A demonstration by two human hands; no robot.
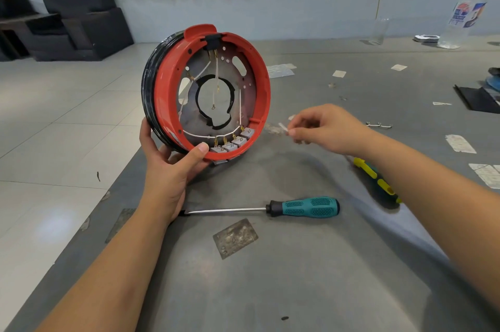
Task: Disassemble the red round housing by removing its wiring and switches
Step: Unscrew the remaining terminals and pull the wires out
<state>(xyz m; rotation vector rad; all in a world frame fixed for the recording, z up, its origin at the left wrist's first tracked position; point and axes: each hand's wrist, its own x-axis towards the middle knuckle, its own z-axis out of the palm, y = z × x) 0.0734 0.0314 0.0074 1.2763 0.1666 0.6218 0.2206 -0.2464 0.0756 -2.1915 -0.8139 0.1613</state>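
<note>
The red round housing point(165, 93) stands on edge near the table's left edge, its open side facing me. My left hand point(173, 164) grips its lower rim, thumb on the red lip. Inside, white wires point(216, 72) run across a grey metal plate, and several grey switches point(234, 143) sit along the bottom. A black part point(212, 40) sits at the top of the rim. My right hand point(324, 128) hovers to the right of the housing and pinches a small white piece point(284, 127) between its fingertips.
A teal-handled screwdriver point(308, 206) lies on the grey table point(297, 277) in front of me. A yellow and teal tool point(373, 174) lies partly under my right forearm. A plastic bottle point(460, 17) and a glass stand at the back right. Paper scraps dot the table.
</note>
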